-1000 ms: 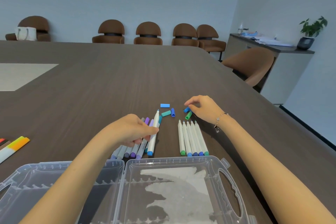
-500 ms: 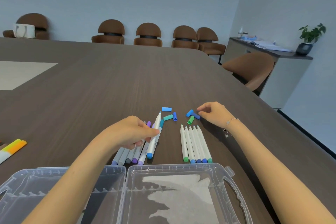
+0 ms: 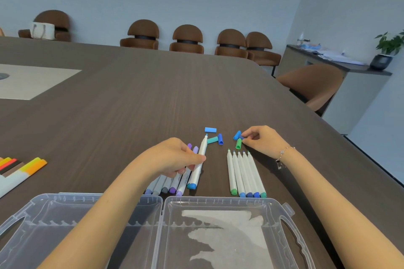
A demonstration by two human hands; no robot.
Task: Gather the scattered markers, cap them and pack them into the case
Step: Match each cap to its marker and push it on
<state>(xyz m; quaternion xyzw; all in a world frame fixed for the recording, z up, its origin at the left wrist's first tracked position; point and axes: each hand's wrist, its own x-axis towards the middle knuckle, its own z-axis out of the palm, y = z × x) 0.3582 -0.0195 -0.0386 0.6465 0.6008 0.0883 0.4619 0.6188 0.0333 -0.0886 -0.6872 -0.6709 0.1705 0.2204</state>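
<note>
**No readable text from my feed**

I can make out dark lettering along the barrel of one purple-capped marker [image 3: 183,181], lying on the desk [image 3: 131,105] at about 6 o'clock from the left hand [image 3: 175,156], but it is too small and blurred for me to read a word or brand. I find no other print, label, number or sign that I can read.

The left hand [image 3: 175,157] hid the middles of the capped purple markers [image 3: 175,183]. The clear case [image 3: 218,225] and the orange markers [image 3: 21,170] ran off the frame's edges.
</note>
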